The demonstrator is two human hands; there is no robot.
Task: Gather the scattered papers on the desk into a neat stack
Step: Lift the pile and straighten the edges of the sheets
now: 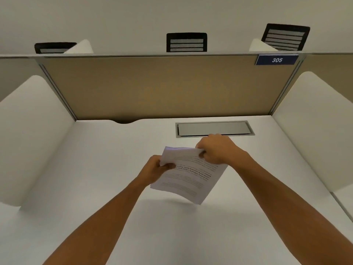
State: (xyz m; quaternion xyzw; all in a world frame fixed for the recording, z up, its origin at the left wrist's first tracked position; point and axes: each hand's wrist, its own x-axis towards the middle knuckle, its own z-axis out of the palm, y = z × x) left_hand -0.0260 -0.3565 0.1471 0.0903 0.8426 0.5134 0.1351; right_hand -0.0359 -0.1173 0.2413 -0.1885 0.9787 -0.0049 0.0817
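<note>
White tabletop (95, 169) fills the carrel, with a tan partition (162, 87) at the top of the frame and a grey cable hatch (214, 128) just above our hands. We hold the paper stack (188, 175) at centre frame, lifted off the tabletop. Our left hand (154, 168) pinches its left edge; our right hand (215, 148) clenches its upper right corner.
</note>
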